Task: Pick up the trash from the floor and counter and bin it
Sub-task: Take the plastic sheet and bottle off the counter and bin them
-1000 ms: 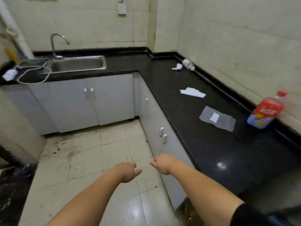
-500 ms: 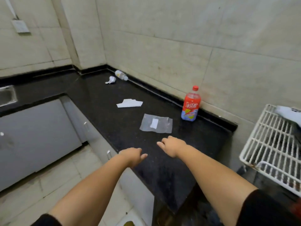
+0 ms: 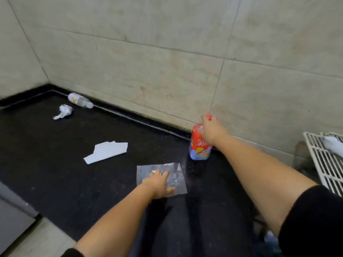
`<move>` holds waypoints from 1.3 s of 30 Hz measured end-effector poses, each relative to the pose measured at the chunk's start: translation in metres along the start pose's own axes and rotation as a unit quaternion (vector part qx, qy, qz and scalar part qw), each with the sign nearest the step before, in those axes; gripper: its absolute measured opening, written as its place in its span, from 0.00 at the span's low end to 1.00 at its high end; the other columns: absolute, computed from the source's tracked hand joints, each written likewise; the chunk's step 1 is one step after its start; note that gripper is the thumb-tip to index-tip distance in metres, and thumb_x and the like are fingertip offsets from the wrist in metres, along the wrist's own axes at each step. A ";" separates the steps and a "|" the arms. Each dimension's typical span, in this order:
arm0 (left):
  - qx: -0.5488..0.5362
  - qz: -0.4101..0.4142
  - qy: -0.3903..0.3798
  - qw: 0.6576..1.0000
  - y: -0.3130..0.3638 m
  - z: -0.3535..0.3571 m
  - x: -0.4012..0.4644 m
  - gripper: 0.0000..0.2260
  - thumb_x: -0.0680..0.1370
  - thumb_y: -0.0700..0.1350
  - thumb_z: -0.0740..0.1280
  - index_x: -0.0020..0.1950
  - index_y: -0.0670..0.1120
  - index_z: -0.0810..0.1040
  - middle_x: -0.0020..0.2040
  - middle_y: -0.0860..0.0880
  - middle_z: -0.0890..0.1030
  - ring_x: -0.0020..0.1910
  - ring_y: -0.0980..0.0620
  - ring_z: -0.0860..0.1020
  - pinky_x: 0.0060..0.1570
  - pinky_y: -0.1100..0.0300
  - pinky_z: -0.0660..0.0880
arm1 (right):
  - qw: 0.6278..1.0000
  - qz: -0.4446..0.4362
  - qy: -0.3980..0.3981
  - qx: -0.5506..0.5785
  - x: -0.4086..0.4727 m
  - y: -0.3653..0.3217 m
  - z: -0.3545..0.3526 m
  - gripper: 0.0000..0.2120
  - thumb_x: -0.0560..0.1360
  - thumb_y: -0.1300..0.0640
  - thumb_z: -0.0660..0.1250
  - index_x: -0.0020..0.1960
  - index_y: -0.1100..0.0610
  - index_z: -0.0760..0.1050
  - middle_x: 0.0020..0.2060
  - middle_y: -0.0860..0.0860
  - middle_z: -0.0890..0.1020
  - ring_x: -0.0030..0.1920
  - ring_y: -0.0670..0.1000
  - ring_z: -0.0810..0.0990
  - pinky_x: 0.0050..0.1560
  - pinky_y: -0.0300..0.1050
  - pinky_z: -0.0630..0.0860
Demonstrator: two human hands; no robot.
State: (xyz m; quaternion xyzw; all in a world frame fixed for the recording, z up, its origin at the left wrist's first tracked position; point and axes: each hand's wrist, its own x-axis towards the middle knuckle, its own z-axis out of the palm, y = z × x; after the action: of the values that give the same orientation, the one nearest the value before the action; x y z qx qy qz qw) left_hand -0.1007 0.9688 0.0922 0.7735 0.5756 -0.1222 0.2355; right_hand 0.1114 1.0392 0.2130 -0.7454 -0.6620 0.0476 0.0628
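Colours around the black table

The table (image 3: 55, 164) is glossy black with faint speckles, under pale beige tiled walls (image 3: 148, 62). Red bottle (image 3: 199, 147) by the wall has a red cap, with blue and yellow on the lower label. Left of it: see-through greyish plastic bag (image 3: 176, 175), plain white folded paper (image 3: 106, 152), a white crumpled wad (image 3: 64, 112), and a clear bottle (image 3: 79, 101) with a yellow mark. The rack (image 3: 323, 164) on the right is white.
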 end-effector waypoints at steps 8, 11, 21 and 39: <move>0.054 0.021 -0.052 0.997 -0.025 0.021 0.045 0.43 0.71 0.66 0.65 0.77 0.58 0.43 0.80 0.45 0.42 0.78 0.41 0.43 0.71 0.31 0.56 | 0.997 0.031 -0.024 -0.070 0.037 0.012 0.019 0.22 0.79 0.53 0.58 0.72 0.54 0.62 0.71 0.61 0.62 0.66 0.67 0.70 0.65 0.58 0.71; 0.070 0.037 -0.034 0.996 -0.024 0.017 0.055 0.44 0.70 0.63 0.68 0.77 0.58 0.44 0.76 0.43 0.54 0.76 0.40 0.54 0.67 0.38 0.66 | 0.996 0.019 0.016 -0.082 0.032 0.012 0.022 0.18 0.79 0.54 0.60 0.67 0.59 0.68 0.65 0.63 0.68 0.61 0.66 0.72 0.60 0.55 0.71; 0.049 0.019 -0.023 0.998 -0.010 0.044 0.022 0.27 0.78 0.37 0.61 0.74 0.52 0.57 0.71 0.42 0.65 0.70 0.40 0.65 0.63 0.46 0.71 | 0.999 0.024 0.008 -0.045 -0.007 0.002 0.019 0.18 0.79 0.54 0.62 0.64 0.62 0.66 0.62 0.65 0.67 0.53 0.68 0.78 0.51 0.55 0.75; -0.202 -0.380 0.234 0.872 -0.115 0.116 -0.266 0.15 0.79 0.41 0.59 0.66 0.44 0.70 0.64 0.41 0.73 0.63 0.41 0.75 0.62 0.51 0.72 | 0.921 -0.387 -0.044 -0.004 -0.180 -0.209 0.028 0.24 0.77 0.54 0.65 0.68 0.62 0.64 0.63 0.61 0.67 0.56 0.64 0.78 0.48 0.52 0.74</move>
State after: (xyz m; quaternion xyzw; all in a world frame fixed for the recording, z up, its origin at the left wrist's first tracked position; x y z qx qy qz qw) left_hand -0.2823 0.7145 0.0896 0.4370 0.8753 0.1015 0.1803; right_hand -0.1190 0.8853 0.2162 -0.4288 -0.9010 0.0497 0.0443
